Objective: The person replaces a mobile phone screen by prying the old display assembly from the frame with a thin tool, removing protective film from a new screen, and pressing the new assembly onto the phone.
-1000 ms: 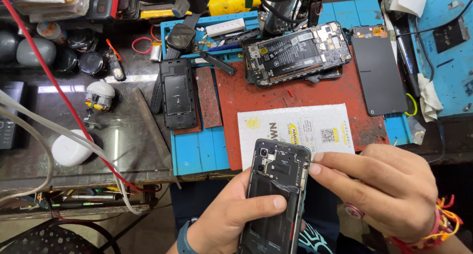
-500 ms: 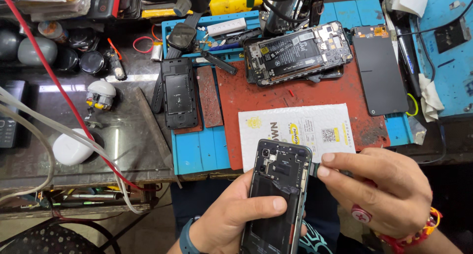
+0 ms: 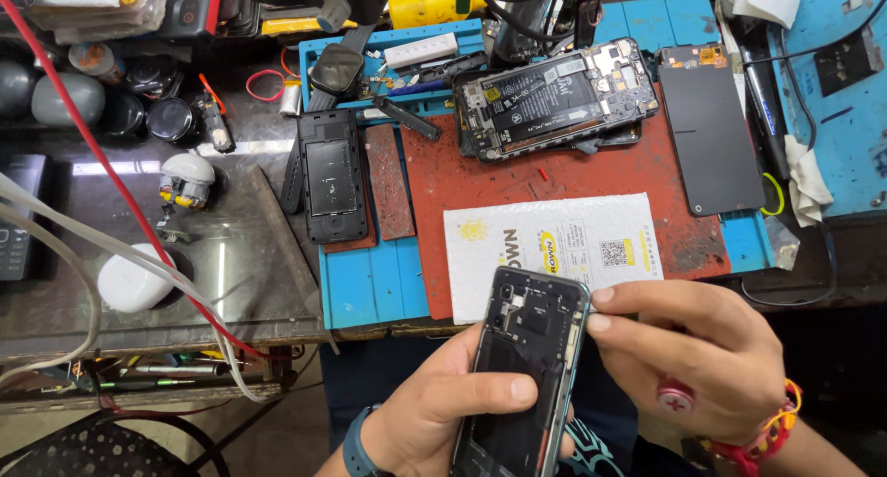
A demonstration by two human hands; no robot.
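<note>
While the left hand (image 3: 434,412) cradled the opened phone frame (image 3: 522,371) over the lap below the desk (image 3: 370,292), right fingers (image 3: 614,311) pinched its upper right edge; a slip could have dropped it or snapped the thin rim.

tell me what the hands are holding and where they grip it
The left hand cradles an opened phone frame from beneath, thumb across its inner face. The right hand pinches its upper right edge with the fingertips.
</note>
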